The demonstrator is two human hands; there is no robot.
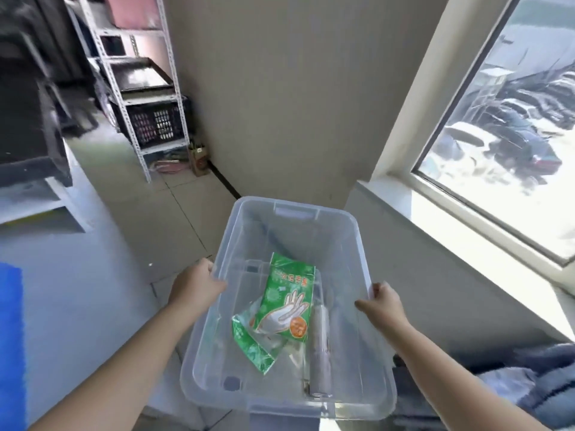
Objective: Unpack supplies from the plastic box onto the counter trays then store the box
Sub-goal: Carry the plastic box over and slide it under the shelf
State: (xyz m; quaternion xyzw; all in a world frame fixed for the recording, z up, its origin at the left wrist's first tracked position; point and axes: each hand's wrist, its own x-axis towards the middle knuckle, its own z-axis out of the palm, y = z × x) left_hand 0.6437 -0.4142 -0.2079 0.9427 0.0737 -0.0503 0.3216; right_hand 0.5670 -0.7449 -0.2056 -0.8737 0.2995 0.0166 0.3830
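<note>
**I hold the clear box with both hands**

Far to the left of my left fingers [214, 275], a blue sheet [11, 337] lies at the edge of a pale bench [77, 290]. Up past those fingers and well away stands a metal shelf rack [124, 73]. A black crate [155, 122] sits on one of its low shelves.

My left hand [196, 284] grips the left rim of the plastic box [292, 209]. The fingers curl over the edge.

The box is clear and has no lid on. I hold it up over the tiled floor [186, 213], between my two hands. Inside it, between my left and right fingers, lies a green glove pack [286, 303] with a picture of a hand on it. A smaller green pack [252, 346] touches it on the side near me. Just right of them a gray roll [320, 353] lies along the box's right wall, below my right fingers [378, 290].

My right hand [382, 306] grips the right rim. The thumb is on the inside and the other fingers curl round the edge.

Right of those fingers is a big window [513, 119] with parked cars outside. Low down on the right is a blue-gray cloth [544, 377].
</note>
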